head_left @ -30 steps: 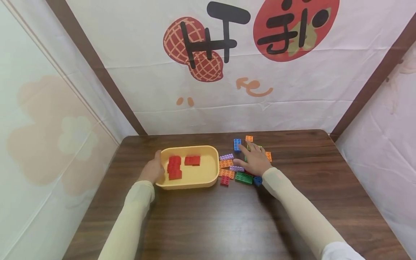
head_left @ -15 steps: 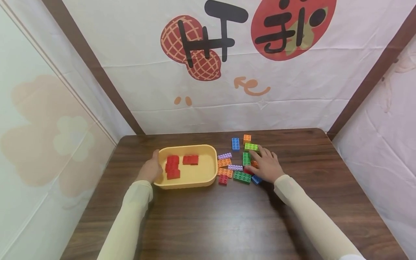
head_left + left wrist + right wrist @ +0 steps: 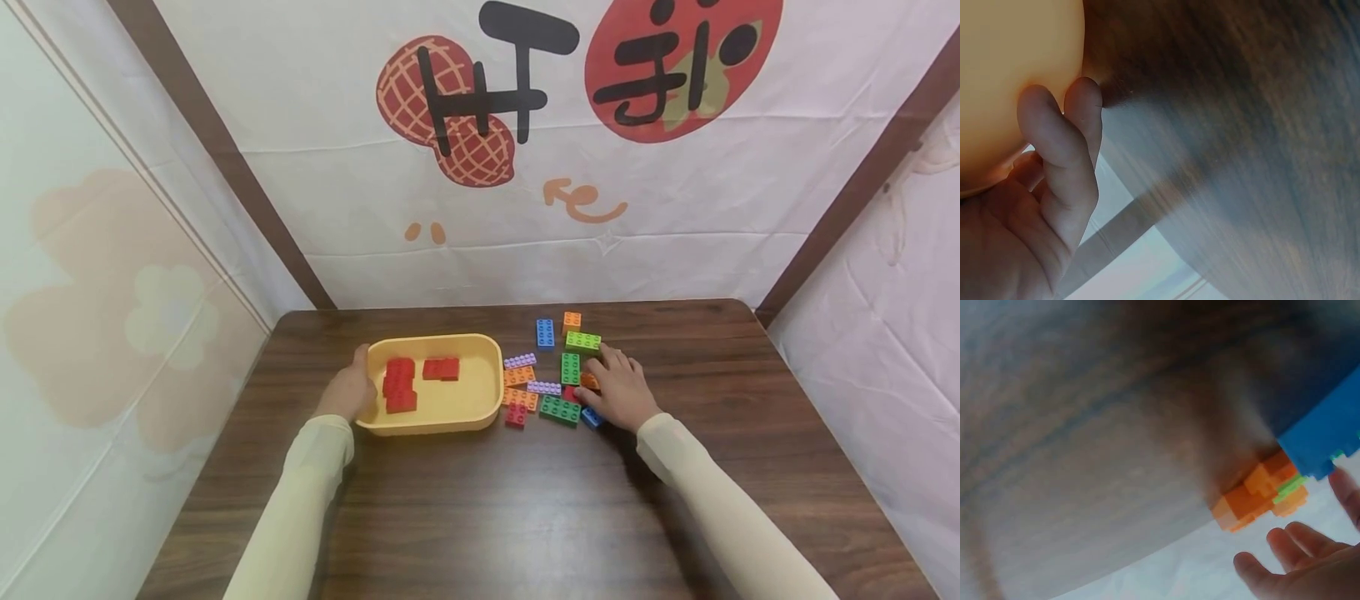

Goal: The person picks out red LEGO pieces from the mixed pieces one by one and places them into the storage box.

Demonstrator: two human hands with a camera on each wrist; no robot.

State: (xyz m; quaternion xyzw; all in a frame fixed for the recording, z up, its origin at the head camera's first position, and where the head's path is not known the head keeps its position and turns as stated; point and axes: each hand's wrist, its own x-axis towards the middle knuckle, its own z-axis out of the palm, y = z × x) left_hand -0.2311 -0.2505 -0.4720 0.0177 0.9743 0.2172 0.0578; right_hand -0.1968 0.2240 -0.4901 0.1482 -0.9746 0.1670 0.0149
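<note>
My left hand (image 3: 347,392) grips the left end of a yellow plastic bin (image 3: 461,417). In the left wrist view, bent fingers (image 3: 1054,134) sit against the bin's wall (image 3: 1016,69). Several red toy bricks (image 3: 401,401) lie inside it. My right hand (image 3: 621,392) is low over the right side of a loose brick group, fingers spread and holding nothing. Its thumb is by a partly covered red brick (image 3: 571,393), near an orange brick (image 3: 588,381) and a blue brick (image 3: 592,417). The right wrist view shows a blue brick (image 3: 1325,434) and orange bricks (image 3: 1244,506) by the fingertips.
Green bricks (image 3: 560,409), a light green brick (image 3: 582,341), a purple brick (image 3: 543,387) and a blue brick (image 3: 545,333) lie right of the bin, with others around them. The dark wooden table (image 3: 487,517) ends at a white printed cloth (image 3: 525,275) behind.
My right hand has moved right and slightly down from over the middle of the bricks, uncovering the green and light green ones. The left hand and bin stay in place.
</note>
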